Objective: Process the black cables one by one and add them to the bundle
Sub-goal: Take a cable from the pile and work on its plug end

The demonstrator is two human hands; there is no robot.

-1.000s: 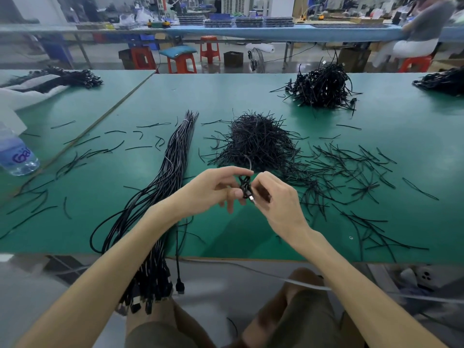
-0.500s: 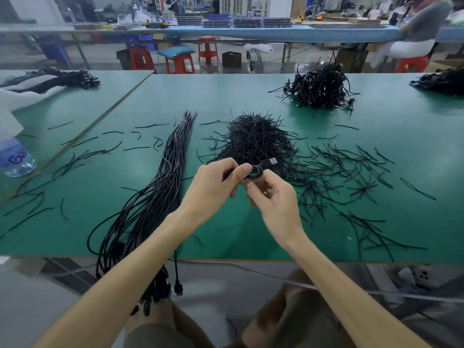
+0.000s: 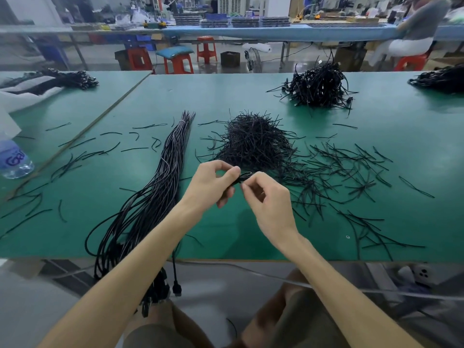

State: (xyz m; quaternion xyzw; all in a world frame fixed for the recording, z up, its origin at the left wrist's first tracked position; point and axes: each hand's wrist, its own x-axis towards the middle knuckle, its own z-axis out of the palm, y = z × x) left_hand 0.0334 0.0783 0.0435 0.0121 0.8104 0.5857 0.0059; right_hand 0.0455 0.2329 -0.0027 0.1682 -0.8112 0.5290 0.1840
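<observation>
Left hand point(image 3: 213, 182) gripping, right hand point(image 3: 266, 197) pinching, the small coiled black cable point(image 3: 244, 175) just got turned flatter, so unwrapping's probably starting.

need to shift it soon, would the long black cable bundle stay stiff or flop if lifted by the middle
Probably flops: the bundle already curves, and its near ends droop over the table edge. Likely splays too, since strands loop loose there; only the far tip looks gathered.

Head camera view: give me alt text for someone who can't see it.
The left hand and right hand pinch a small coiled black cable above a green table. A long bundle of black cables lies to their left, hanging over the near edge; a pile of short black ties sits just behind.
</observation>
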